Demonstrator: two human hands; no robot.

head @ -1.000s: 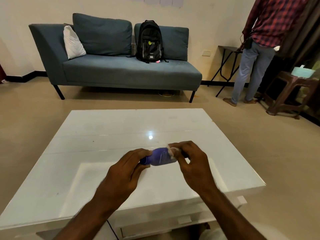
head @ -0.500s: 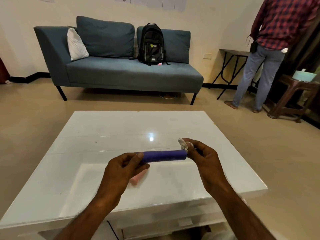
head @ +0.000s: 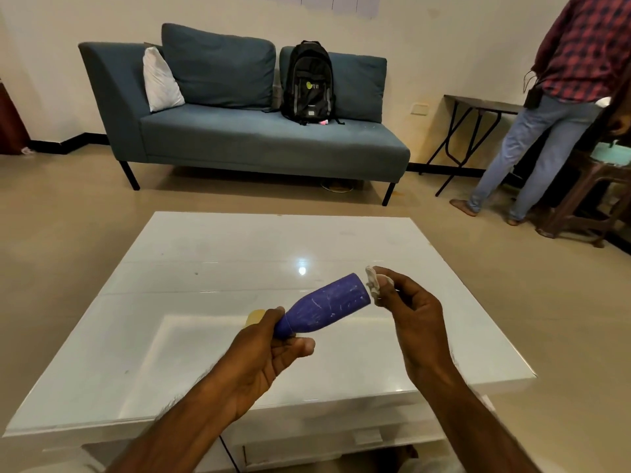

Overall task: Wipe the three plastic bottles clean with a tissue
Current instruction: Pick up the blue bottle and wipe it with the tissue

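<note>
Sofa (head: 259,138) stands beyond glossy white table (head: 211,268) on beige floor (head: 68,206).

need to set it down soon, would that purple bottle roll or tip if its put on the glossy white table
Laid on its side, the purple bottle would probably roll: its body looks round and the table is glossy. Stood on its flat wide end, it should hold. It seems light, since the left hand holds it by the narrow end alone.

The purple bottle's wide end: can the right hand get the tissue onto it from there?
Probably yes. The right hand holds the tissue right beside the purple bottle, whose wide end faces it with nothing between.
</note>
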